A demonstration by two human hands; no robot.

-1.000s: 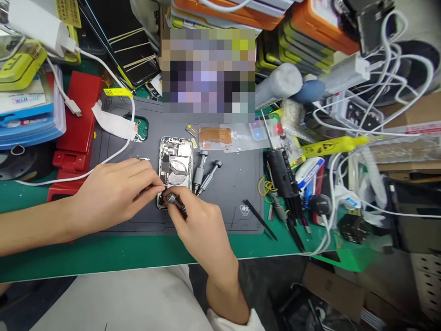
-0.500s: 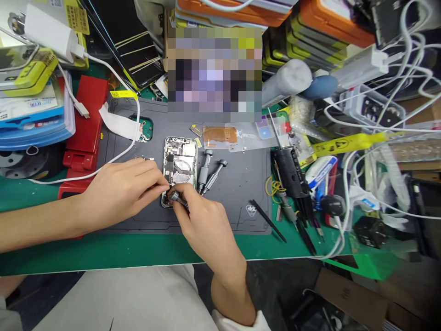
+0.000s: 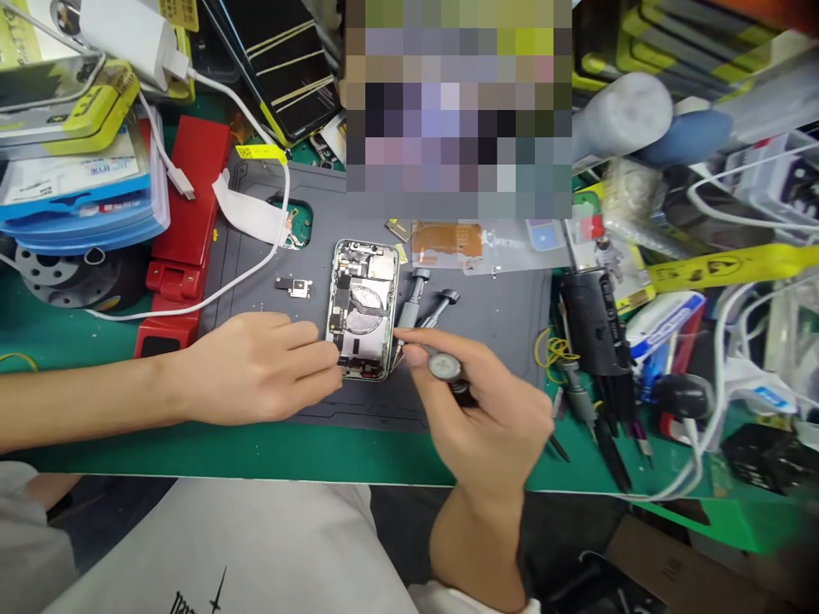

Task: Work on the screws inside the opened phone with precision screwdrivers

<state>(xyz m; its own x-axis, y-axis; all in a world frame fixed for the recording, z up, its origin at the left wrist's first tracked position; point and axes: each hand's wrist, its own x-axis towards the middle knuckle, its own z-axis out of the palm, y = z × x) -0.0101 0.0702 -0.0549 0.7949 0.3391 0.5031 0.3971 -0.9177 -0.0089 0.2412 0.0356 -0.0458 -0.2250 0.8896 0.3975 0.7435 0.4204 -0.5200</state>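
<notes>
An opened phone [image 3: 362, 309], its back removed and its inner parts exposed, is laid flat on a grey mat [image 3: 486, 341] spread over the green worktop [image 3: 192, 452]. The left hand [image 3: 256, 367] is rested on the mat just beside the phone's lower left corner, and its fingertips are pressed against that edge; nothing is enclosed in this grip, the fingers being only loosely curled.

A screwdriver [image 3: 448, 375] with a round silver cap is held in the right hand [image 3: 492, 409], pinched between thumb and forefinger. This grip is closed narrowly around the handle. The tool is held just to the right of the phone's lower right corner, near it; whether the tip touches the phone cannot be told.

Two further grey screwdrivers [image 3: 426, 311] are laid side by side on the mat, directly right of the phone and above the right hand. A small loose part [image 3: 295, 286] is seen on the mat left of the phone, apart from it. A white cable [image 3: 223, 281] is trailed across the mat's upper left. A red case [image 3: 185, 239] is placed at the mat's left edge, closed, so its contents are hidden.
</notes>
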